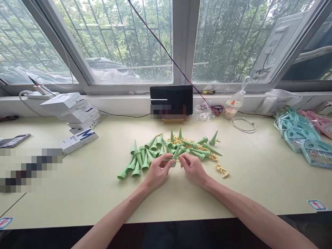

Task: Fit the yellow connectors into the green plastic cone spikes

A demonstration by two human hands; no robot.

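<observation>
A heap of several green plastic cone spikes lies on the pale table, with small tan plastic parts scattered at its right. My left hand and my right hand meet in front of the heap. Together they grip one green cone spike, which points up and away between them. The left fingers pinch its wide lower end and the right fingers pinch just beside it. Whether the right hand also holds a tan part is hidden.
A black tablet stands on a wooden stand at the back centre. White boxes are stacked at back left. Teal and pink plastic hangers lie at right, with a plastic cup and a white cable near the window sill.
</observation>
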